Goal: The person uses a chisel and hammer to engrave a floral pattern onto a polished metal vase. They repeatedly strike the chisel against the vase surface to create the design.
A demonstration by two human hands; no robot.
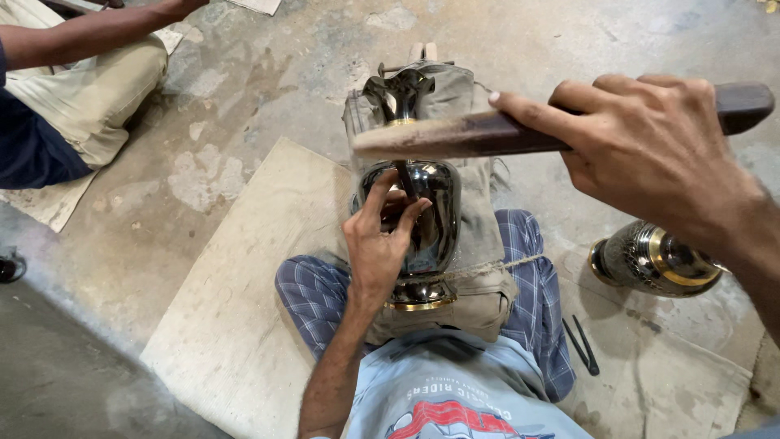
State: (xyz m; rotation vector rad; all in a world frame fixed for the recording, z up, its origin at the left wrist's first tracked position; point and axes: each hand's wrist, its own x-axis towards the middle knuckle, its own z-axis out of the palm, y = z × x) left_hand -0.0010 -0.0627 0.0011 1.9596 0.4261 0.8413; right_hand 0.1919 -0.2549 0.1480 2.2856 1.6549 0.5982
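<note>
Vase on lap; left hand pinching chisel; right hand gripping wooden mallet; second vase right.

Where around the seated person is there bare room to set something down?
The pale board is bare between the left hand and the concrete floor, up to the other person's knee. The right side is crowded: a second vase and thin dark tools. The lap holds the black vase; the right hand swings a wooden stick above.

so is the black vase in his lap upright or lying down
Lying down: the black vase rests on its side along the legs, gold base toward the body.
</note>
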